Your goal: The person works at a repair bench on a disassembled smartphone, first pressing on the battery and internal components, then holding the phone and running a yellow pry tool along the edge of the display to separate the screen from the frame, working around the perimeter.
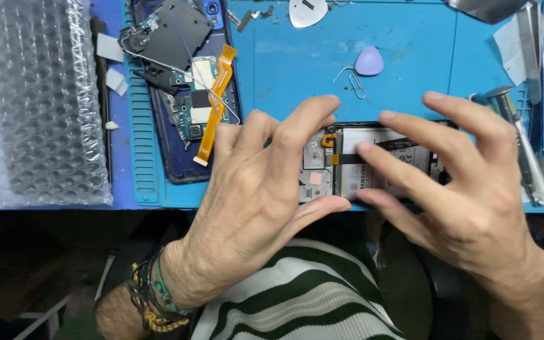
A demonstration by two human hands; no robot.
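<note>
I have both hands on the opened phone (373, 164) at the near edge of the blue surface (297, 56). My left hand (253, 201) pinches its left end; my right hand (467, 189) has fingers (385, 160) curled around its right end, one pressing its battery.

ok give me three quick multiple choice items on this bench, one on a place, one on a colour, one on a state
1. Where does the purple pick lie?
A. on the blue mat, beyond the hands
B. on the bubble wrap
C. inside the open phone

2. What colour is the flex ribbon on the phone shell at left?
A. green
B. orange
C. white

3. How is the open phone held?
A. by the left hand alone
B. it lies untouched
C. between both hands

Key: 1 A, it rests on bare mat by the paper clip. 2 B, the strip is orange. 3 C, the left hand and right hand both touch it.
</note>
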